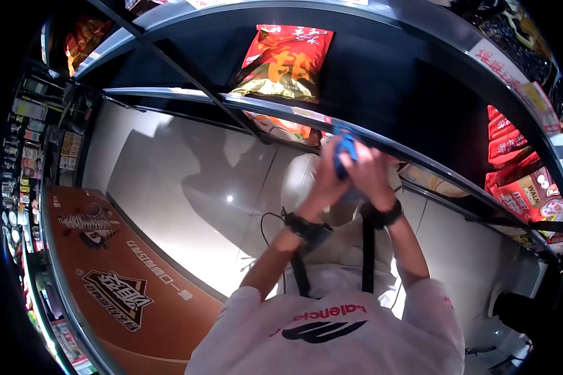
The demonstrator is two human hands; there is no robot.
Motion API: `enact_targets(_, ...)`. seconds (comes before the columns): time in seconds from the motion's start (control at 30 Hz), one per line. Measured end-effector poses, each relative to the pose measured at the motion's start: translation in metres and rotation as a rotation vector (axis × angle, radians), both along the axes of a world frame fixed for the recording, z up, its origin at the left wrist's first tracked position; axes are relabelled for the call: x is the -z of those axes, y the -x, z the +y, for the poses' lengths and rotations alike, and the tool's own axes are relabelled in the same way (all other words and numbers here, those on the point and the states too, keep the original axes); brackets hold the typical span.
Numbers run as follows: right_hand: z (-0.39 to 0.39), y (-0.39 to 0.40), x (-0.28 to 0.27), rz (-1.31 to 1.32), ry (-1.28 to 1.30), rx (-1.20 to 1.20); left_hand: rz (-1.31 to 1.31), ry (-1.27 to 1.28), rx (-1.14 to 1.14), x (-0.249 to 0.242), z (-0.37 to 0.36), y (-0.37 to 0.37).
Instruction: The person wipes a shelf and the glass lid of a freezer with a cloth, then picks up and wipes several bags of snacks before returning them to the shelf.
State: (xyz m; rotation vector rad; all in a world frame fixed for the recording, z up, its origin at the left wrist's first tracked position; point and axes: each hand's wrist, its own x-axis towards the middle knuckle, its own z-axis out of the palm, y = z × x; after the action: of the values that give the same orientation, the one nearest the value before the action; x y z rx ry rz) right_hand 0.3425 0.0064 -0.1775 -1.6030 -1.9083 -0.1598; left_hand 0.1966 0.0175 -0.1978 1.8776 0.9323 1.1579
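A crumpled blue cloth (343, 150) is bunched between my two hands, just in front of the shelf's front rail. My left hand (329, 178) is closed round it from the left side. From the right, the fingers of my right hand (370, 170) are curled against the same cloth. Motion blur softens both hands, and parts of the cloth are hidden behind the fingers. Beyond them, on the dark shelf (381, 81), a red and gold snack bag (286, 65) lies close to the rail.
Red snack packets (522, 172) stand at the shelf's right end. More packages (284, 128) show on the lower level under the rail. A dark upright post (187, 69) crosses the shelving at left. A brown printed counter (125, 275) stands at lower left, beside the pale tiled floor (169, 169).
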Motion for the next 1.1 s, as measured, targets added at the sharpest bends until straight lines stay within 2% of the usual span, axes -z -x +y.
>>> enact_targets(0.03,-0.022,-0.020,-0.014,0.263,0.269,0.111,-0.018,-0.021,0.022,0.007,-0.014,-0.027)
enact_targets(0.1,-0.063,-0.055,-0.023,0.254,0.293,0.303,-0.050,0.181,0.201,-0.021,-0.036,-0.066)
enact_targets(0.17,-0.092,-0.087,-0.011,0.303,0.285,0.379,-0.166,0.259,0.288,-0.014,-0.056,-0.104)
enact_targets(0.27,-0.097,-0.092,-0.020,0.326,0.225,0.309,-0.197,0.467,0.311,-0.027,-0.067,-0.110)
enact_targets(0.37,-0.064,-0.052,-0.038,0.368,0.280,0.230,-0.137,0.295,0.187,-0.015,-0.044,-0.076)
enact_targets(0.43,-0.036,-0.019,-0.025,0.273,0.301,0.192,-0.068,0.144,0.036,-0.016,-0.021,-0.036)
enact_targets(0.53,0.010,0.047,-0.031,0.370,0.339,0.104,-0.083,0.133,-0.087,-0.023,0.019,0.025)
enact_targets(0.57,0.026,0.064,-0.017,0.360,0.243,0.022,-0.054,0.161,-0.157,-0.027,0.030,0.044)
enact_targets(0.6,0.041,0.090,-0.010,0.144,0.134,0.112,-0.058,0.195,-0.194,-0.021,0.042,0.065)
enact_targets(0.63,0.061,0.109,-0.021,0.446,0.222,-0.045,0.007,0.163,-0.284,-0.023,0.050,0.085)
enact_targets(0.67,0.084,0.131,-0.003,0.369,0.273,-0.036,0.008,0.027,-0.334,-0.012,0.065,0.106)
enact_targets(0.7,0.099,0.152,-0.011,0.311,0.349,-0.012,-0.048,0.075,-0.358,-0.018,0.071,0.124)
enact_targets(0.73,0.109,0.170,-0.030,0.262,0.395,-0.035,0.010,0.063,-0.414,-0.012,0.084,0.143)
enact_targets(0.77,0.123,0.188,-0.022,0.337,0.405,-0.066,-0.013,0.141,-0.451,-0.015,0.093,0.158)
enact_targets(0.9,0.179,0.250,-0.004,0.476,0.291,-0.152,0.083,0.086,-0.530,-0.014,0.140,0.219)
enact_targets(0.93,0.186,0.258,-0.008,0.498,0.341,-0.170,0.007,0.101,-0.500,-0.015,0.151,0.228)
enact_targets(0.97,0.192,0.266,-0.012,0.484,0.384,-0.161,0.068,0.161,-0.558,-0.015,0.156,0.238)
enact_targets(1.03,0.199,0.278,-0.008,0.489,0.364,-0.140,0.034,0.116,-0.470,-0.001,0.174,0.260)
enact_targets(1.1,0.193,0.274,-0.008,0.486,0.339,-0.143,0.178,0.135,-0.508,-0.001,0.173,0.262)
